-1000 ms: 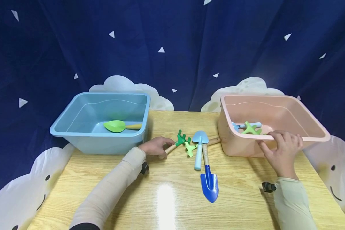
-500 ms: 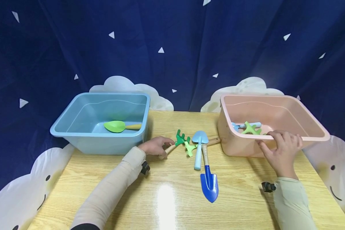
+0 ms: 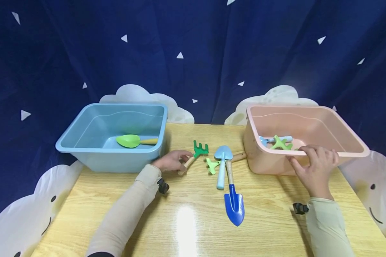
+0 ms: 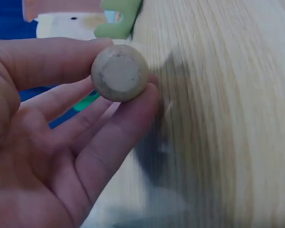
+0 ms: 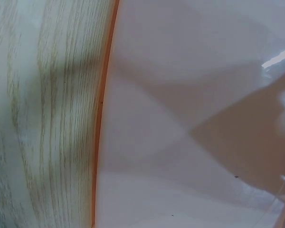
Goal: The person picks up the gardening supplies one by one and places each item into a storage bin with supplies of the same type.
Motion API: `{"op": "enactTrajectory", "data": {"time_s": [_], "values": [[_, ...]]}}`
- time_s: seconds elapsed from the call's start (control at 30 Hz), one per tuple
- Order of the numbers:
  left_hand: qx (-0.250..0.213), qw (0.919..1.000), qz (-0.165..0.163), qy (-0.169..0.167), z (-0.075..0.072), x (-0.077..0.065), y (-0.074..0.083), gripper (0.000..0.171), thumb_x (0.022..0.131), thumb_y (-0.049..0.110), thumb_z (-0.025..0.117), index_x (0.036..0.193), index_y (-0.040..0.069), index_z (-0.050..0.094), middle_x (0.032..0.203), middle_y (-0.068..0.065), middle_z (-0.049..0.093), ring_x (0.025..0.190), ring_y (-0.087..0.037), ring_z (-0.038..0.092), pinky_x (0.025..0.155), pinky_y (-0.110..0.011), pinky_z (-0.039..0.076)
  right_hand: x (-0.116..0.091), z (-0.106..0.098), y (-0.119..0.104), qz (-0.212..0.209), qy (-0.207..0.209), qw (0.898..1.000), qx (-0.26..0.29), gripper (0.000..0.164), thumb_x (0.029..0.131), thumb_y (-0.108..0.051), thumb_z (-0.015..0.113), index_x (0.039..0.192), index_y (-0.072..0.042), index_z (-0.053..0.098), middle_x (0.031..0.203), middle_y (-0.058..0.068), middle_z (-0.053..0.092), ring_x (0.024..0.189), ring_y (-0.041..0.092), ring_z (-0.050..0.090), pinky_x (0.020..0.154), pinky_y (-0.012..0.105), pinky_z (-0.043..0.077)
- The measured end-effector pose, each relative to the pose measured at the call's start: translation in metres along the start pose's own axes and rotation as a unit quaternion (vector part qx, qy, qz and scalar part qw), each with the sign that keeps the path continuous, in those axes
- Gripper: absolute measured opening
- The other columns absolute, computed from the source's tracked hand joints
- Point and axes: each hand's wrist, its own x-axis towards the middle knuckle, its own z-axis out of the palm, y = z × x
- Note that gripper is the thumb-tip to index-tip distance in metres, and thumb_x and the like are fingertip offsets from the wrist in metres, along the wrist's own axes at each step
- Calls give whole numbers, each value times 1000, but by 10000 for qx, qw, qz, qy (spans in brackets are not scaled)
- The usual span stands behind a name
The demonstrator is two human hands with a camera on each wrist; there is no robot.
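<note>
Thumb and fingers of my left hand (image 3: 172,160) pinch the wooden handle (image 4: 119,73) of a small green hand rake (image 3: 200,148), its tines pointing away. In the left wrist view the handle's round end faces the camera. Over at the right, my right hand (image 3: 318,167) grips the front rim of a pink bin (image 3: 347,155), fingers over the edge and thumb against the outside. The right wrist view is mostly filled by the bin's wall (image 5: 147,118). A light blue trowel (image 3: 223,153), a dark blue trowel (image 3: 234,207) and a light green rake (image 3: 213,165) lie together mid-table.
A blue bin (image 3: 112,157) stands at the left, holding a green trowel (image 3: 129,141) with a yellow handle. Inside the pink bin are a light green rake (image 3: 281,143) and a light blue tool (image 3: 284,139). A dark blue curtain (image 3: 206,53) hangs behind the wooden table (image 3: 141,228).
My left hand has drawn the green rake slightly left and turned it, so its head now stands apart from the light green rake. My right hand stays on the pink bin.
</note>
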Motion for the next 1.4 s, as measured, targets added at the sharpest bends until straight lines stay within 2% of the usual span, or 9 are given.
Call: {"op": "enactTrajectory", "data": {"time_s": [0.23,0.43,0.67,0.97,1.2,1.4], "values": [[-553,9978,134,331,2,2,2,75,80,-9,65,148,16,47,137,-19,51,74,-15,56,61,-29,52,1,-1,0,19,22,10000,10,73,84,-66,60,101,4,66,101,25,60,104,50,45,114,62,9],[-616,9944,608,607,2,1,4,74,80,-8,65,148,16,48,134,-19,55,84,-19,60,64,-29,54,1,-1,1,-15,55,10000,13,70,84,-63,62,100,5,66,100,26,60,103,50,45,114,62,10],[-545,9921,883,710,0,-1,14,73,81,-9,65,147,18,48,134,-19,56,77,-18,60,67,-27,53,-1,0,1,17,35,10000,35,71,83,-64,62,100,5,66,101,25,60,103,50,45,114,62,9],[-431,9896,1094,833,-8,-1,38,71,84,-8,63,147,19,47,136,-17,56,84,-25,65,71,-30,52,1,-2,0,-36,85,10000,-9,72,84,-65,61,101,5,66,101,26,60,102,51,45,112,63,12],[-367,9889,1185,819,-6,14,65,70,84,-5,65,146,22,49,134,-14,57,88,-23,65,76,-35,56,2,-2,-1,6,61,10000,-45,74,84,-67,59,101,4,66,101,25,60,102,51,45,113,63,11],[-64,9892,1197,841,-11,24,83,73,83,-7,66,148,20,47,132,-13,58,88,-24,64,71,-29,54,1,0,-1,20,37,10000,-12,75,84,-68,59,101,4,66,101,25,60,102,51,45,114,63,11]]}}
